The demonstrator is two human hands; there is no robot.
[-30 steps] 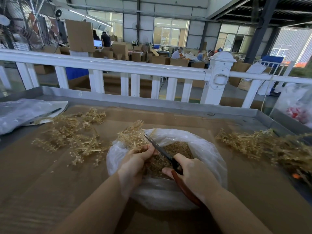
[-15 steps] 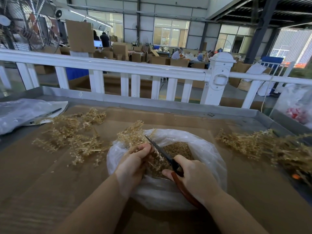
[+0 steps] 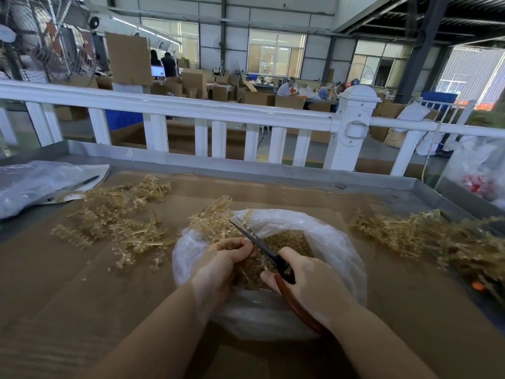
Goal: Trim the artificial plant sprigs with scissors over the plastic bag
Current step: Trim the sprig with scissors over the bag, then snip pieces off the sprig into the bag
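A person stands at a cardboard-covered counter (image 3: 82, 269), midway through trimming. The left hand (image 3: 221, 263) is curled around a pale golden-tan artificial plant sprig (image 3: 213, 222), holding it above the open mouth of a clear, crumpled plastic bag (image 3: 336, 247) that sits near the middle of the counter and already holds a heap of tan clippings (image 3: 289, 239). The sprig's bushy end sticks out over the bag's far left rim. The right hand (image 3: 314, 285) grips the dark-bladed scissors with reddish-brown handles (image 3: 262, 244), thumb on top, blades slightly parted and pointing away toward the sprig.

The cut appears to be underway; the next move likely calls for closing the blades on a stem just past the left fingers, keeping the sprig over the bag so pieces drop inside.

More sprigs lie in a loose pile toward the counter's left side (image 3: 117, 222), and a further pile lies along its right edge (image 3: 426, 239). Both forearms reach forward from the near edge.
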